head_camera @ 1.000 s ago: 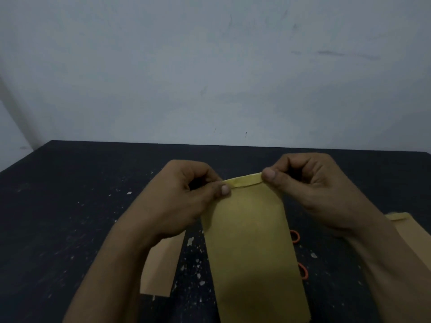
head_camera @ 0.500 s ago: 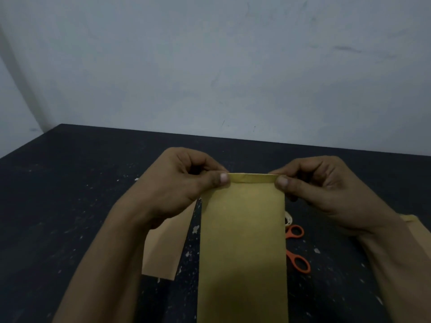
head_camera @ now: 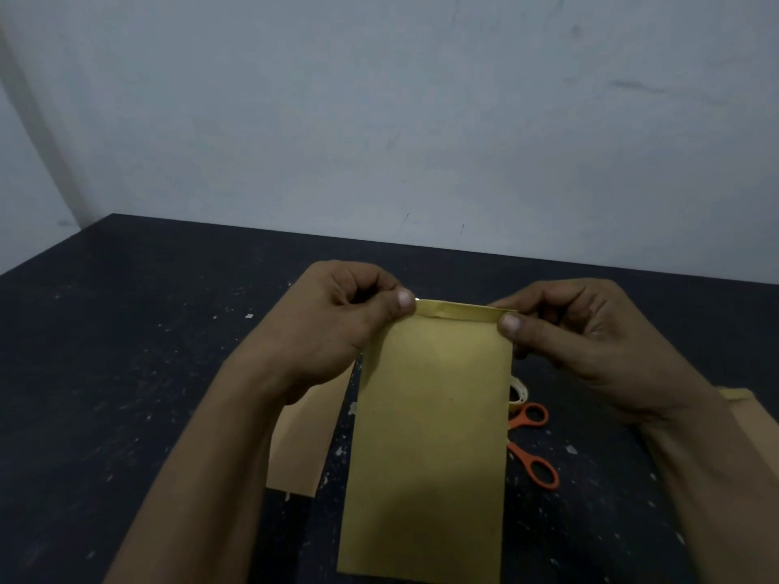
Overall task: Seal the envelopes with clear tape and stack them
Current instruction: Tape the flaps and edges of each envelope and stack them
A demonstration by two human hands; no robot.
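Note:
A long yellow-brown envelope point(head_camera: 430, 436) is held up over the black table, its narrow flap folded down along the top edge. My left hand point(head_camera: 337, 326) pinches the top left corner between thumb and curled fingers. My right hand point(head_camera: 565, 335) pinches the top right corner the same way. A roll of clear tape point(head_camera: 517, 394) peeks out on the table just right of the envelope, mostly hidden behind it.
Orange-handled scissors point(head_camera: 533, 448) lie on the table point(head_camera: 126, 373) right of the envelope. Another envelope point(head_camera: 303, 440) lies flat under my left forearm, and a third point(head_camera: 746, 410) shows at the right edge. A pale wall stands behind the table.
My right hand slid outward along the folded flap to the top right corner. The envelope straightened and came closer to me, and the scissors and tape came into view.

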